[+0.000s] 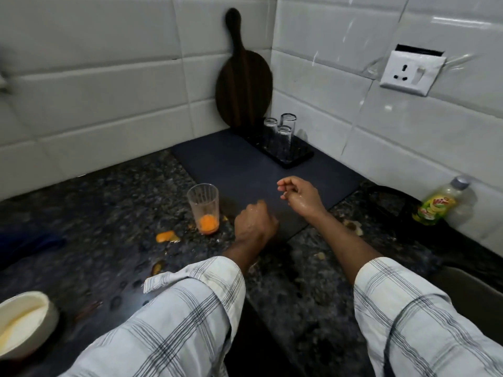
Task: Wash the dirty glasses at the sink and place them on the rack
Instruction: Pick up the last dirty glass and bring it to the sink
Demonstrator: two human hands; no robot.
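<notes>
A dirty clear glass with orange residue at its bottom stands upright on the dark granite counter. Three clean glasses stand upside down on a black rack in the far corner, on a dark mat. My left hand hovers just right of the dirty glass, wet, fingers curled, holding nothing. My right hand is over the mat, wet, fingers loosely apart and empty. The sink rim shows at the right edge.
Orange spills lie on the counter near the glass. A round wooden board leans in the corner. A dish soap bottle stands at the right wall below a socket. A white bowl sits at the lower left.
</notes>
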